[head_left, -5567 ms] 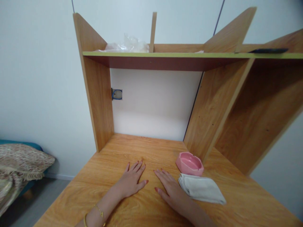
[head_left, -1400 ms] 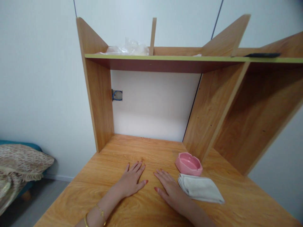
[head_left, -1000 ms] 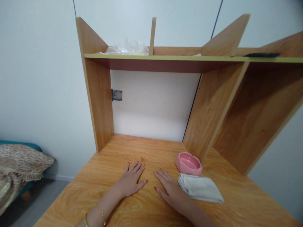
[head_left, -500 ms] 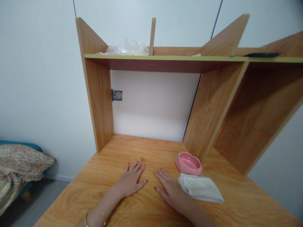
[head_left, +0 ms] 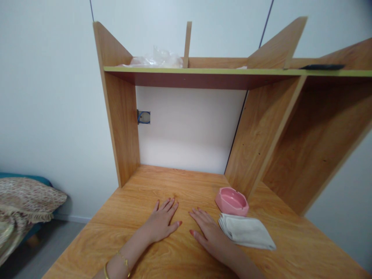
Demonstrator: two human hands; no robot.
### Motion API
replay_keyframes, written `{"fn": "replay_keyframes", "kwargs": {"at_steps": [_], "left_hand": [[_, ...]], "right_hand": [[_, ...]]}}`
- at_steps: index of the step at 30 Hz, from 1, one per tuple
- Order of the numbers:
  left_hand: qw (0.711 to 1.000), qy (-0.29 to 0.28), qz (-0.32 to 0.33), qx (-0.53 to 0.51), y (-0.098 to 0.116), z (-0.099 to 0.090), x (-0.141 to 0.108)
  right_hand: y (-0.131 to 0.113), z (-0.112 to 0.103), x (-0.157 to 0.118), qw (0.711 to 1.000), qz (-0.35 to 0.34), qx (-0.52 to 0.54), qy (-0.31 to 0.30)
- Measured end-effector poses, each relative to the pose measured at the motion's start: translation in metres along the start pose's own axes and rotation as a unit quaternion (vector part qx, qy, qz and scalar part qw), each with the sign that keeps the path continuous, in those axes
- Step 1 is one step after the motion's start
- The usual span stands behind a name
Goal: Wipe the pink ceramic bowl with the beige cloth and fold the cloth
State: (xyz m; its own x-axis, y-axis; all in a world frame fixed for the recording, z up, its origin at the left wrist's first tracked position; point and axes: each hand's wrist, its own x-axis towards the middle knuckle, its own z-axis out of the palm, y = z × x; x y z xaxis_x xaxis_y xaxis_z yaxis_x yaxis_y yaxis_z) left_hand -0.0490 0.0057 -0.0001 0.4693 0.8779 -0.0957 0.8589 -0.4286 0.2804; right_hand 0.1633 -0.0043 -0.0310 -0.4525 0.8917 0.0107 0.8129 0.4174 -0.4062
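My left hand (head_left: 161,221) lies flat on the wooden desk (head_left: 116,228), palm down, fingers spread and nothing held. To its right, my right hand (head_left: 208,233) also rests palm down on the desktop with its fingers stretched out and the thumb apart. Just right of my right hand is a folded pale grey cloth (head_left: 247,231), partly behind the wrist. A pink faceted ashtray (head_left: 231,201) with a notched rim stands behind the cloth, close against it.
Above the desk runs a shelf (head_left: 203,71) bearing a crumpled clear plastic bag (head_left: 159,59) and a flat black object (head_left: 322,67). Upright panels (head_left: 123,128) bound the desk's back. An uncovered wall box (head_left: 144,117) shows wires. A patterned blanket (head_left: 26,195) drapes over blue furniture at left.
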Motion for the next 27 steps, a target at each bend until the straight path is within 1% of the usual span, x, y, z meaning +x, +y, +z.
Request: {"fn": "replay_keyframes", "kwargs": {"at_steps": [27], "left_hand": [[1.0,0.007,0.002,0.006,-0.0006,0.0022,0.0006]], "right_hand": [[-0.0011,-0.001,-0.0003,1.0,0.007,0.006,-0.003]]}}
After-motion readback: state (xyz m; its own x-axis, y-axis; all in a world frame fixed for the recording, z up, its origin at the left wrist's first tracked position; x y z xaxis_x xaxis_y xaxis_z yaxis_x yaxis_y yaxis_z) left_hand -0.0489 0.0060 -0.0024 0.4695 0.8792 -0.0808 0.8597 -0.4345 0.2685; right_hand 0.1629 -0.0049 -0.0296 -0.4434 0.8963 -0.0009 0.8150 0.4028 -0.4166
